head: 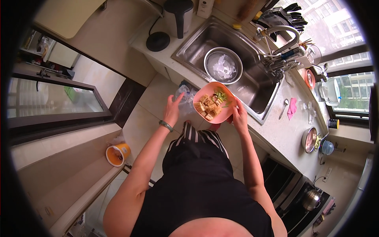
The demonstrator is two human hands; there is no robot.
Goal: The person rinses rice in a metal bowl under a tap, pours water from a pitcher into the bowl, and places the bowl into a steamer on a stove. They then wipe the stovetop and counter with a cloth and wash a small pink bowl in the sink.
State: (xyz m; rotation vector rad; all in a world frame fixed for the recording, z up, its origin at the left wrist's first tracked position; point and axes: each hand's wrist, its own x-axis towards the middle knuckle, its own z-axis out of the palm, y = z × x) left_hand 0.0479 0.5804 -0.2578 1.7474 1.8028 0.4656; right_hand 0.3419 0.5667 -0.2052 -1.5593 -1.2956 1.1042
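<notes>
My right hand (pixel 238 115) grips the right rim of a pink plastic bowl (pixel 228 114), held out over the floor beside the sink's front edge. In the bowl lie browned tofu-like cubes (pixel 210 109) and chopped green vegetable pieces (pixel 220 95). My left hand (pixel 171 111), with a bracelet on the wrist, is apart from the bowl on its left, fingers spread and holding nothing. Between that hand and the bowl, lower down, hangs a clear plastic bag (pixel 186 96). A round metal basin (pixel 223 65) with water in it stands in the stainless steel sink (pixel 195 44).
The counter (pixel 278 130) carries a spoon (pixel 283 109), a pink cloth (pixel 292 108) and a metal bowl (pixel 310 139). A kettle (pixel 178 17) stands left of the sink, below the faucet's (pixel 288 28) level in view. An orange bucket (pixel 118 154) is at the lower left.
</notes>
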